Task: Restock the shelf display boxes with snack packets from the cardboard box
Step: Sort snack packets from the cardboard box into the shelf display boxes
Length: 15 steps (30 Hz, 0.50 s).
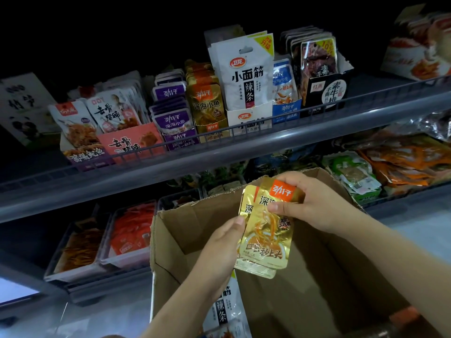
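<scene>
Gold snack packets [264, 230] are sitting above the open cardboard box [288, 298], the left hand [219, 254] gripping their lower edge and the right hand [310, 203] pinching their top. Beyond the cardboard box, a matching gold display box [210, 111] is standing on the upper shelf [170, 164].

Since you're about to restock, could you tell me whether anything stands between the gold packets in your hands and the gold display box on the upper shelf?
Only the shelf's wire front rail crosses low before the gold display box; lifted above it, the gold packets meet nothing visible.
</scene>
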### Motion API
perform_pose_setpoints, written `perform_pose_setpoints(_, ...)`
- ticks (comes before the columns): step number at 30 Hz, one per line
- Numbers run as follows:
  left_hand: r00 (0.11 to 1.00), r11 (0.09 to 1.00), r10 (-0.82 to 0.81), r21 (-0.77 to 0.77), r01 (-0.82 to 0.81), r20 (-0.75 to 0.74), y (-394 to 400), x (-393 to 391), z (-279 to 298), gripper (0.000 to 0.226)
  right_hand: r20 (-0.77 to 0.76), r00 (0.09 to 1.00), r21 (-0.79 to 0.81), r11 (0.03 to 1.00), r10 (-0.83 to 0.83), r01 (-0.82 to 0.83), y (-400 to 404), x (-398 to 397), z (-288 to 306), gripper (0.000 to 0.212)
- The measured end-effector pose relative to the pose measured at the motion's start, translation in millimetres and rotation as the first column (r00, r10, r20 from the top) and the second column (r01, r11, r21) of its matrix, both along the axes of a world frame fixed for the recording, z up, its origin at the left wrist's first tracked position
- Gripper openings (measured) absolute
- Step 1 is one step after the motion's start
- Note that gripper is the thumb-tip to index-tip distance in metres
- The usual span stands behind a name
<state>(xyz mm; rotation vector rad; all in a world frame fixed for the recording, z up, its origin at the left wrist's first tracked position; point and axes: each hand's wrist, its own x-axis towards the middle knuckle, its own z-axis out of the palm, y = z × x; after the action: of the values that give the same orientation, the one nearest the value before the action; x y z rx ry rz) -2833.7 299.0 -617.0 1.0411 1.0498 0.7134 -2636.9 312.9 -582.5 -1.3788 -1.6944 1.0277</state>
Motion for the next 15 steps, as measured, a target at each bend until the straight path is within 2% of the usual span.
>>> perform_pose_setpoints(6, 0.998, 0.999, 0.043, -0.033, -0.041, 0.036, 0.3, 0.8, 0.8, 0.036, 0.041, 0.995, -0.017, 0.995, 0.095, -0.094, -2.9, -9.2, -6.5, 0.04)
perform_pose_setpoints(9, 0.996, 0.996, 0.054, -0.074, -0.049, 0.067, 0.1, 1.5, 0.2, 0.038, 0.059, 0.996, 0.033, 0.997, 0.069, -0.071, -1.8, -15.8, -13.7, 0.047)
perform_pose_setpoints(15, 0.991, 0.99, 0.065, -0.131, -0.05, 0.115, 0.6, 6.2, 0.3, 0.042, 0.072, 0.997, 0.131, 0.991, -0.031, 0.022, 1.5, -22.0, -21.1, 0.033)
